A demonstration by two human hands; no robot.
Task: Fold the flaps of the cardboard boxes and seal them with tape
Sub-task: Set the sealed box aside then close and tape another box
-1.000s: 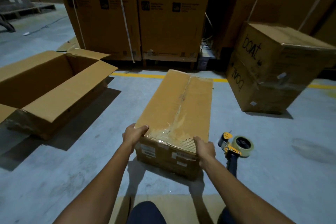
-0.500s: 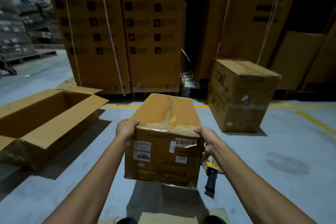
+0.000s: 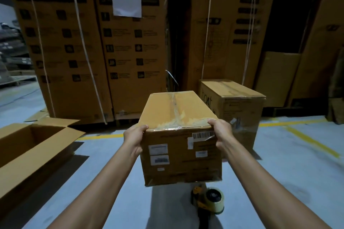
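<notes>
Sealed box (image 3: 181, 160), contents hidden, gripped at near top corners by left hand (image 3: 133, 139) and right hand (image 3: 221, 134); tape dispenser (image 3: 214, 201) partly occluded.

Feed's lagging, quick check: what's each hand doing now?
Left hand: grips the taped box, left side.
Right hand: grips the same box, right side.

**Little print I can make out**

Near the top of the tall carton (image 3: 242, 29) at the back right, big letters look like "Crompton", blurred in the middle. The brown box (image 3: 240, 109) on the floor below it shows "boat" turned sideways. The taped box (image 3: 178, 163) I hold has a barcode sticker (image 3: 203, 134) and white labels (image 3: 158, 149), but their print is too small to read.
</notes>
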